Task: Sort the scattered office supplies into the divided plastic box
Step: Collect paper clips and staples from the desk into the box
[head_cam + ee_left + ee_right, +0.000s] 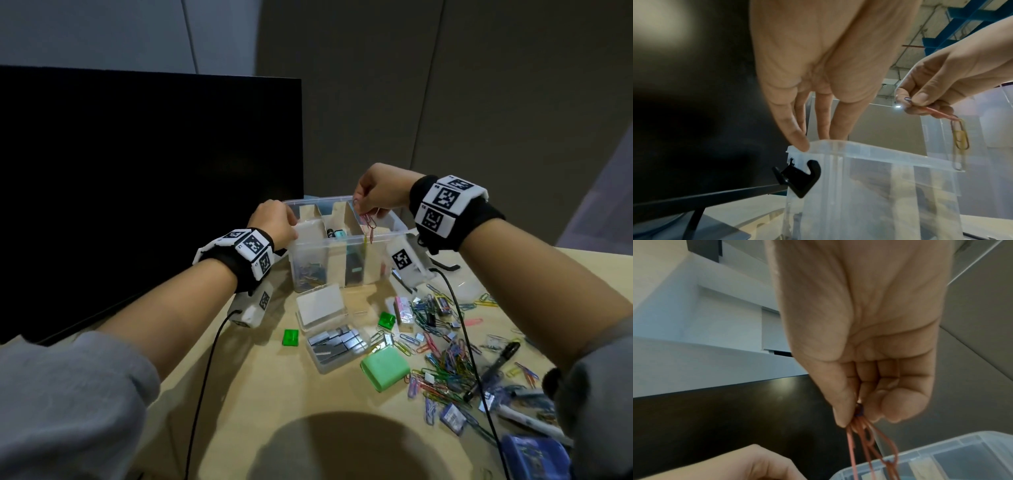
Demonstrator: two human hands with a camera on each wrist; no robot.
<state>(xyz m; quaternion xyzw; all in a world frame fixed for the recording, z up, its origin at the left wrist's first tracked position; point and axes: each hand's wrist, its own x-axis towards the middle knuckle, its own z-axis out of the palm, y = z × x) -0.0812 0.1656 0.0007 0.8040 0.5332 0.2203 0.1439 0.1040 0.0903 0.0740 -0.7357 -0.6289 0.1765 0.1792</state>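
The clear divided plastic box stands at mid-table, with card dividers and supplies in its compartments. My left hand rests on its left rim, fingers straight, one tip on the corner and the others behind the wall. Above the box's right part, my right hand pinches a chain of linked paper clips between thumb and fingers. The clips are pink at the top with a yellow one hanging lowest, over the box opening. In the right wrist view the pinch and the pink clips show above the rim.
A black monitor stands close behind and left of the box. In front lie an open case of staples, two green cubes, a green case, a black marker and a heap of coloured paper clips. Wrist cables cross the table.
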